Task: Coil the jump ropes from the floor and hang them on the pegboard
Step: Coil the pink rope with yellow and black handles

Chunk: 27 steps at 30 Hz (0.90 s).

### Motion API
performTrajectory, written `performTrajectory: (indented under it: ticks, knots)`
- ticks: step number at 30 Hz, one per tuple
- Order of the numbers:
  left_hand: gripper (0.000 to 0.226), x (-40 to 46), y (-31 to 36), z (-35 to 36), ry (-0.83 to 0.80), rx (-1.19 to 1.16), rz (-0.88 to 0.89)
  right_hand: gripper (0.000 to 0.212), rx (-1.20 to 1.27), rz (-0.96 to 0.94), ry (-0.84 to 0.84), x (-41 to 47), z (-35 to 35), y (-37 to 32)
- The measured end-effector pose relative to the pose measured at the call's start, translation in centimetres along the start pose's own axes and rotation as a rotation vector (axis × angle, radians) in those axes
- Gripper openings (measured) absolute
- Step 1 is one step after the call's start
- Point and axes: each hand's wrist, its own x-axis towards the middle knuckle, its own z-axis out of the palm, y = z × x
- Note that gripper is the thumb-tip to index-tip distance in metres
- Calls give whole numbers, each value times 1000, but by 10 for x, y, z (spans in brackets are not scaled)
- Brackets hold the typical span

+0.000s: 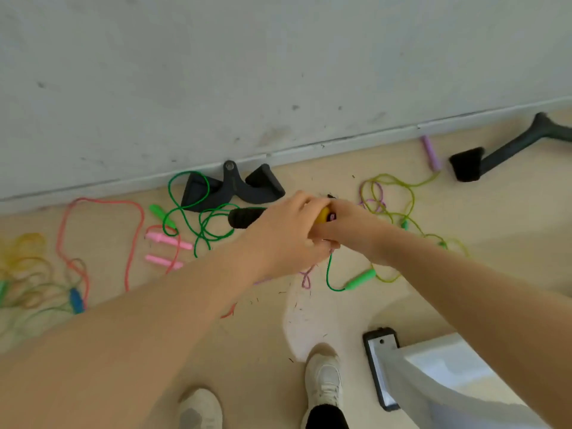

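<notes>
Head view: a yellow handle (323, 215) sits pinched between the left hand (288, 230) and right hand (349, 224), both curled round it (likely gathering its rope for coiling), held above the floor (309, 314) where green rope (198, 218) and pink rope (130, 230) lie loose.

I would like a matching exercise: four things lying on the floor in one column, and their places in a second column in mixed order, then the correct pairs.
Things:
1. pink handles
2. purple handle
3. phone
4. blue handle

Places:
A. near the baseboard, at upper right
B. beside the white shoe, at lower right
C. far left, among tangled ropes
D. left of centre, beside the green rope

Pairs: 1-D, 2-A, 3-B, 4-C
</notes>
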Motion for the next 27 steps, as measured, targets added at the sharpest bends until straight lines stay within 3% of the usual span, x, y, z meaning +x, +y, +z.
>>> performTrajectory:
  ticks: [2,5,7,9,11,13,16,18,21,24,27]
  knots:
    - [62,-14,40,-49,45,44,14,7,72,-26,-63,-46,-17,-45]
    - [62,-46,98,-125,-35,91,67,30,38,-54,-141,-123,-29,-110]
    - [45,-69,138,-176,-61,152,141,39,46,-62,-113,-176,-39,-152]
    - [28,-98,177,-219,15,175,179,48,79,-71,-63,-228,-50,-189]
    - [27,-129,209,-253,111,151,169,54,152,-88,30,-278,-60,-222]
    - [23,-156,228,-277,151,54,160,45,142,-121,152,-321,-68,-241]
    - [7,-192,247,-302,133,-42,181,26,-85,-185,325,-375,-78,-258]
    - [12,-211,252,-317,158,81,190,23,-180,-229,489,-402,-81,-268]
    - [25,-227,247,-338,240,288,115,24,7,-366,728,-430,-91,-279]
    - [31,-235,244,-359,229,175,-36,24,165,-457,760,-444,-97,-290]
    - [16,-243,272,-363,37,-169,11,21,216,-537,723,-443,-102,-311]
